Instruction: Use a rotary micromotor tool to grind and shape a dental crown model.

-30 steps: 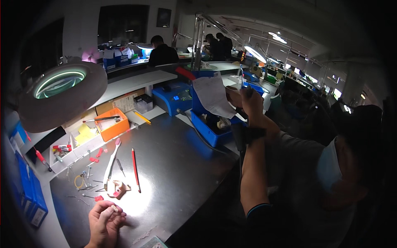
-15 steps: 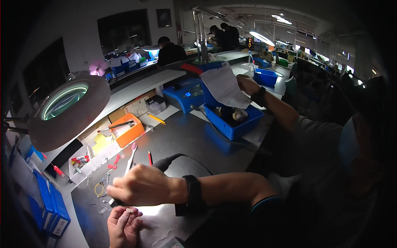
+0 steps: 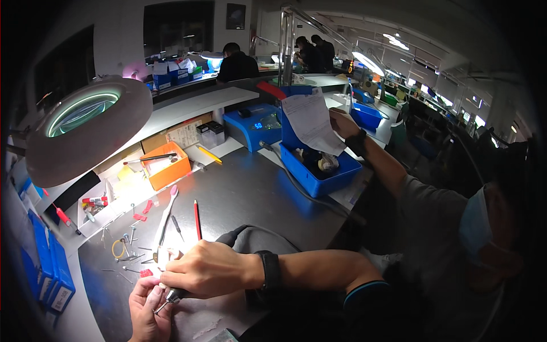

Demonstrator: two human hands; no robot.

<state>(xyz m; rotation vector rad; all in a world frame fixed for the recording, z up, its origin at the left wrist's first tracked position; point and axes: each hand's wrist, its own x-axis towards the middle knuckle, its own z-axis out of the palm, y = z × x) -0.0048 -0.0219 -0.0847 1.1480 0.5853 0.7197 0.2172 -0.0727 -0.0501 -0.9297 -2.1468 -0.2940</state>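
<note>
My right hand (image 3: 209,267), with a dark band on its wrist, is closed around a rotary handpiece (image 3: 174,295). The tool's metal tip slants down past my left fingers. My left hand (image 3: 147,312), just below, pinches a small whitish piece (image 3: 163,286) between thumb and fingers; my right fingers partly hide it, and its exact kind is unclear. Whether the tip touches the piece I cannot tell. Beyond my hands lie a pink-and-white toothbrush (image 3: 167,214), a red pencil (image 3: 197,219) and several small metal burs (image 3: 130,236).
A ring-lit magnifier lamp (image 3: 34,145) overhangs the left. Behind are an orange box (image 3: 171,174), a yellow marker (image 3: 209,154) and a blue control unit (image 3: 250,128) with a cable. At right, a co-worker's hand (image 3: 343,123) holds a paper (image 3: 310,117) above a blue bin (image 3: 322,185).
The view has shifted slightly. My right hand has come down close against my left, and the handpiece's metal tip now shows. The co-worker's hand stays at the paper.
</note>
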